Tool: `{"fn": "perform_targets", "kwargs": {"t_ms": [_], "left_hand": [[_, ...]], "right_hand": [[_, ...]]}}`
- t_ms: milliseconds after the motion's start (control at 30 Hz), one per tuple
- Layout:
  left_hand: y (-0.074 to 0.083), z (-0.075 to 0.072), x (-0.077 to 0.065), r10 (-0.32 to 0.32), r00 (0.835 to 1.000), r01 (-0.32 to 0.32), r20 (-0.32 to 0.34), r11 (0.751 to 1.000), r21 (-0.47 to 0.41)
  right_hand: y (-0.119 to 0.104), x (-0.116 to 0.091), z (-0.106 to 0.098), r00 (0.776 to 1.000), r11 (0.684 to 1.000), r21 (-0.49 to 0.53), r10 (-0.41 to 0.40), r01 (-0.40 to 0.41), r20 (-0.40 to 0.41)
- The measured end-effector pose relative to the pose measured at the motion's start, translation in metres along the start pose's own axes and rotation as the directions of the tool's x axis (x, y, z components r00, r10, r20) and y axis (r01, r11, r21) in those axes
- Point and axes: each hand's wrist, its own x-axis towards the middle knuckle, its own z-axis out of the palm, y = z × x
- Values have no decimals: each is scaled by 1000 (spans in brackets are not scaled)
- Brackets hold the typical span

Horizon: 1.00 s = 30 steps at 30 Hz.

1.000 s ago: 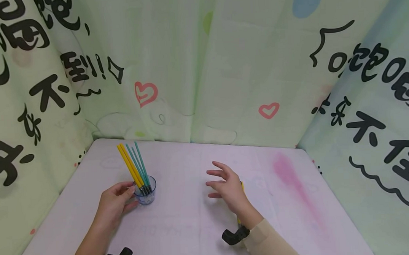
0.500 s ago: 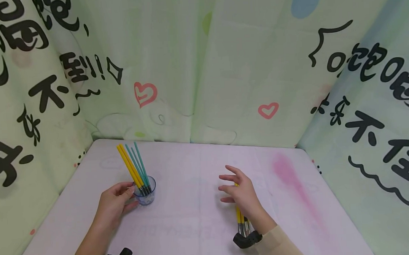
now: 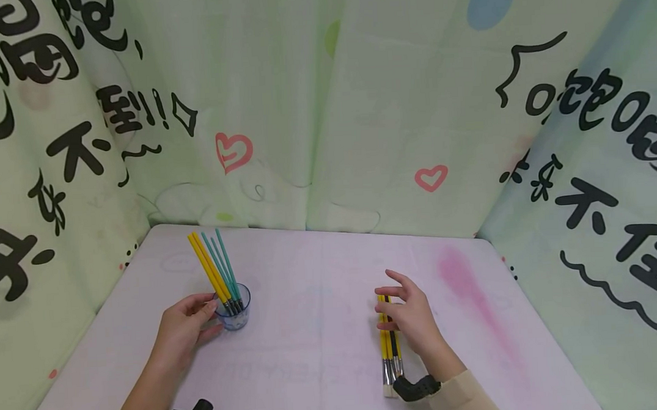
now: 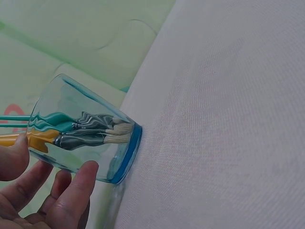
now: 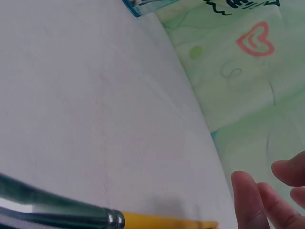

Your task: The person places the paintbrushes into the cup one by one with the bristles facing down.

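My left hand point(image 3: 187, 324) holds a clear blue-tinted cup point(image 4: 102, 162) at its near left side, thumb by the rim and fingers along the wall. Several paintbrushes with yellow point(image 3: 209, 268) and teal handles point(image 3: 223, 264) stand in it, bristles down at its base. On the right, several more paintbrushes point(image 3: 387, 349) with yellow and black handles lie side by side on the table, bristles toward me. Over their handle ends is my right hand point(image 3: 413, 317), fingers spread and nothing between them. Its fingers partly cover the handles in the head view.
A white cloth-covered table point(image 3: 291, 365) lies beneath, with a pink smear point(image 3: 475, 296) on its right side. Pale green curtains point(image 3: 280, 109) printed with black writing and hearts close in the back and both sides.
My right hand has moved right and slightly toward me, baring more of the paintbrushes on the table. The left hand and the cup have stayed put.
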Motion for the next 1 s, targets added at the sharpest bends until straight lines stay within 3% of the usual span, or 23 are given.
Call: {"fn": "perform_targets", "kwargs": {"t_ms": [467, 1000], "left_hand": [[0, -2, 1, -6, 1000, 6, 12, 1000, -19], [-3, -2, 3, -8, 1000, 8, 17, 1000, -14]], "right_hand": [[16, 0, -23, 997, 985, -160, 58, -65, -53], [19, 4, -30, 985, 911, -373, 165, -173, -53]]}}
